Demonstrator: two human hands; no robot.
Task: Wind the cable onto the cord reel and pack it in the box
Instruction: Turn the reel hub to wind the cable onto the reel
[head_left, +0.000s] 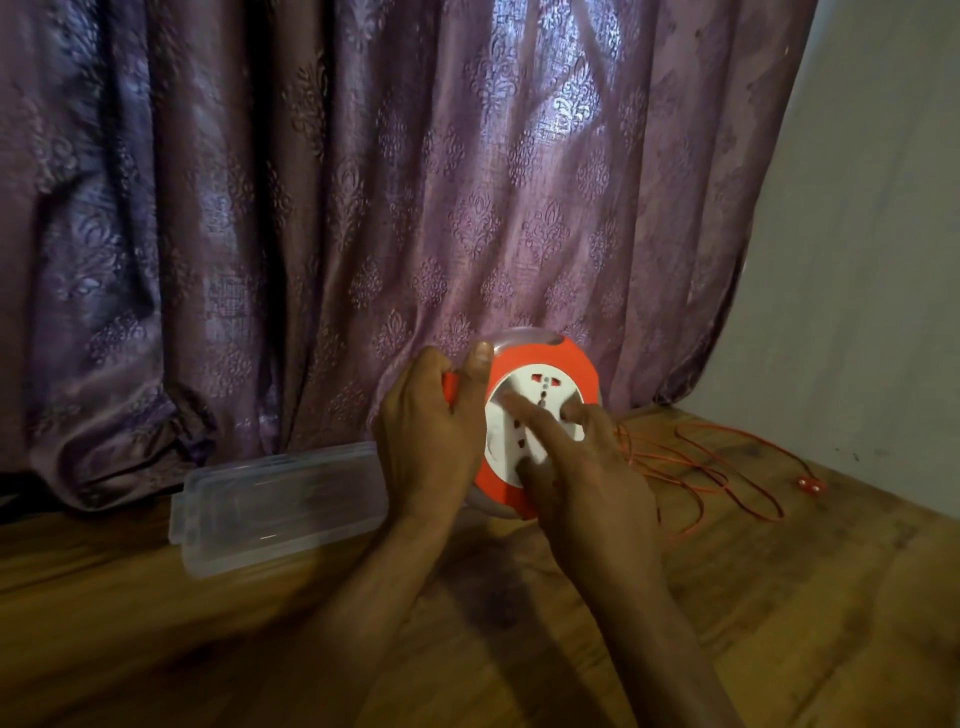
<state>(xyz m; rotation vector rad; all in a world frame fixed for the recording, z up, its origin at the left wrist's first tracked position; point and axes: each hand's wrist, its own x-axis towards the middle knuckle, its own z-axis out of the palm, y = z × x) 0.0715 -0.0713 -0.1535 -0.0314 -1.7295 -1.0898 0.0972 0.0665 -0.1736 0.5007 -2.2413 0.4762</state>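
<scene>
A round orange cord reel with a white socket face is held upright above the wooden table. My left hand grips its left rim, thumb over the top edge. My right hand lies on the white face with fingers spread across the sockets. A thin orange cable trails from the reel's right side in loose loops over the table and ends in a small red plug. A clear plastic box lies flat on the table to the left of my hands.
A purple patterned curtain hangs right behind the reel and box. A pale wall bounds the table on the right. The wooden table top stretches toward me.
</scene>
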